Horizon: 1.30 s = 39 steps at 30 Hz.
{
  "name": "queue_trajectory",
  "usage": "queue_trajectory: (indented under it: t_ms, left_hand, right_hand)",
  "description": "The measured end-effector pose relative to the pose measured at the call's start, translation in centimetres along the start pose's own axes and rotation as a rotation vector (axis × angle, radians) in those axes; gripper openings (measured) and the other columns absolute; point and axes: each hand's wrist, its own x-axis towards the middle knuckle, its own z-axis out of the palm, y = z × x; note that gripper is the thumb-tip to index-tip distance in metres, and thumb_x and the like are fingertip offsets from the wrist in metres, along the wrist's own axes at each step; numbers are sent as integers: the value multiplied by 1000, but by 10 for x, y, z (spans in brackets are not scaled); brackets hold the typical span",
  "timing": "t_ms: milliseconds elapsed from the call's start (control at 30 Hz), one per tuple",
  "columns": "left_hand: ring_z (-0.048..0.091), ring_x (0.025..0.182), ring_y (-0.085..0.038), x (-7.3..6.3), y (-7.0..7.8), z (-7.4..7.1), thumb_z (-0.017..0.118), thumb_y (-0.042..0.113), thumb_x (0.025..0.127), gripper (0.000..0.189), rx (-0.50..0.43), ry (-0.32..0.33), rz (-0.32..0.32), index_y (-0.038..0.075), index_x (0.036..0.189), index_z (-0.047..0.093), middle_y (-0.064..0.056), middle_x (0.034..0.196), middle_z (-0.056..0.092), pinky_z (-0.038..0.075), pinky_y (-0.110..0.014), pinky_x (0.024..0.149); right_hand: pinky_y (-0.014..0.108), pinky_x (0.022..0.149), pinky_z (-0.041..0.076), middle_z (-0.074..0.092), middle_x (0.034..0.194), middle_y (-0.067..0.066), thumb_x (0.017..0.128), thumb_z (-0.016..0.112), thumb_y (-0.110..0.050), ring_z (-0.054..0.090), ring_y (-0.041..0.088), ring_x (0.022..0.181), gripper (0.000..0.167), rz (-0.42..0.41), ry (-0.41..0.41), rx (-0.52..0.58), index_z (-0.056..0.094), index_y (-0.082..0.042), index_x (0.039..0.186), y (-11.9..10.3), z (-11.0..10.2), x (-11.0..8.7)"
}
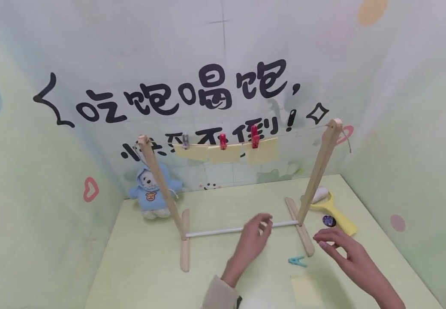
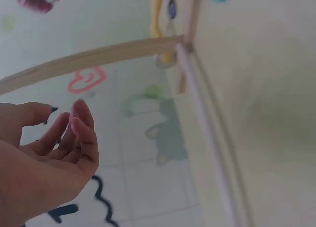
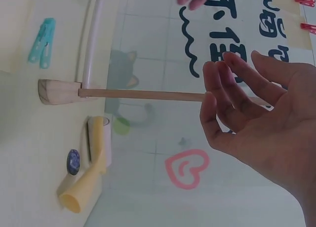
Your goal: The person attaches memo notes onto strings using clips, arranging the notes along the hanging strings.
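Observation:
My left hand [image 1: 253, 236] hovers before the white crossbar [image 1: 215, 231] of a wooden stand, fingers loosely curled with nothing in them. To the right, my right hand [image 1: 346, 253] is raised near the stand's right foot [image 1: 304, 234], its fingers bent and holding nothing. Between and below the hands a teal clothespin [image 1: 297, 261] lies on the table, with a pale yellow sticky note [image 1: 305, 291] nearer me. Three yellow notes hang on the stand's string, held by a grey clothespin [image 1: 185, 140], a red clothespin [image 1: 223, 141] and more red at the right note [image 1: 263, 151].
A plush toy in a blue hoodie [image 1: 151, 193] sits behind the left post [image 1: 161, 184]. Beyond the right post [image 1: 319, 171] lie a yellow-handled lint roller [image 1: 336, 214] and a dark blue oval object [image 1: 329, 221]. Printed cloth walls surround the table [image 1: 138, 257].

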Motion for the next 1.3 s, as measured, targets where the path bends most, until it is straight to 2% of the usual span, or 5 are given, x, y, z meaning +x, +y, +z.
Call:
queue_trajectory:
  t_ms: [267,467,667,967,1300]
  left_hand:
    - [60,109,-6,-55,-47,81,80,33,102,50,388,-214,-81,13,144,64,-1,126,64,54,-24,94]
    - [37,101,-3,-73,-68,109,89,53,90,62,582,-170,-2,18,135,65,6,118,52,42,-17,85]
    - [29,97,-3,-73,-78,119,93,54,83,64,556,-109,-3,22,129,62,11,113,45,36,-17,80]
    - [30,99,-3,-73,-79,124,97,49,80,46,573,-109,-3,31,110,67,13,114,44,37,-18,81]
    - [30,100,-3,-69,-68,115,96,47,83,29,569,-185,-81,31,95,75,13,114,43,36,-18,83]
  right_hand:
    - [18,75,53,73,115,-12,100,75,2,65,-5,104,25,78,-46,16,80,-20,111,8,21,-13]
    - [23,70,52,73,108,-18,104,72,-4,62,-11,95,15,270,-77,11,80,-14,110,18,31,-22]
    - [24,67,52,73,108,4,100,75,1,65,-5,90,17,328,-132,-47,78,-4,116,40,47,-22]
    - [28,62,44,49,110,18,94,81,2,52,19,79,55,531,-471,-153,64,-1,145,73,72,-29]
    - [28,69,46,52,103,12,97,78,0,52,19,84,48,544,-462,-123,63,0,143,90,87,-36]
